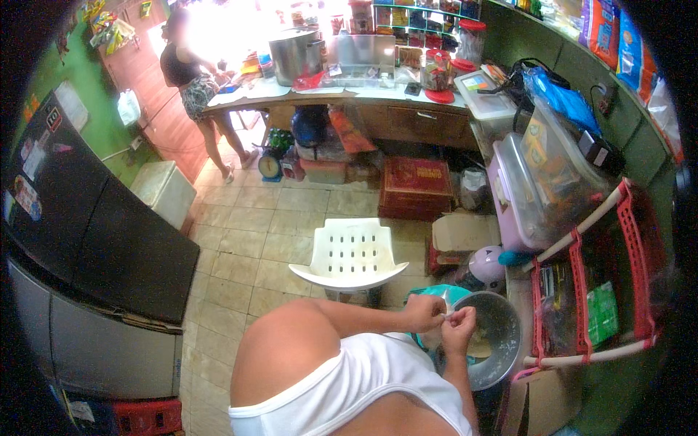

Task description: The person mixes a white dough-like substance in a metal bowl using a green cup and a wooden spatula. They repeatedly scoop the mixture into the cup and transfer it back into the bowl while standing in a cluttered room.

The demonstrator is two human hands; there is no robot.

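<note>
In front of my body, both hands meet at the twisted neck of a small clear plastic bag (448, 300). My left hand (425, 313) pinches it from the left, and my right hand (458, 328) closes on it from the right. Fingers hide most of the bag, so its contents cannot be told. Just beneath and to the right of my hands stands a large metal basin (508, 349), with white residue on its inner wall and something pale lying inside. Teal plastic (417, 297) shows behind and under my hands.
A white plastic chair (354, 248) stands ahead. Red-framed shelving (578, 294) and storage bins (504, 201) line the right side; a dark refrigerator (98, 218) is at left. Beyond the chair are a red box (417, 185) and a long counter (349, 98). Another person (191, 82) stands at its left end.
</note>
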